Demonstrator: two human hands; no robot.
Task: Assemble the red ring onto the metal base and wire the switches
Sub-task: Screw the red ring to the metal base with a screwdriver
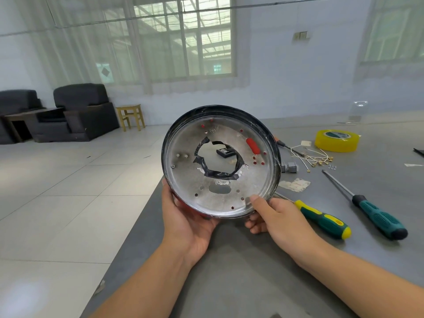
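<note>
We hold the metal base (220,180) in a two-handed grip above the tabletop's (229,271) near left edge: the left hand (185,216) cups the lower rim from beneath, and the right hand (277,214) pinches the rim with its thumb on the inner face. The base is tilted up toward us, red showing through its holes and slot, so the red ring seems to sit behind it, though we cannot tell how fully. To do this well, we judge it best to turn the base slowly, line up holes with the red, and keep fingers off the taped centre opening. Two screwdrivers (321,219) and the terminal wires (314,159) lie toward the right edge.
</note>
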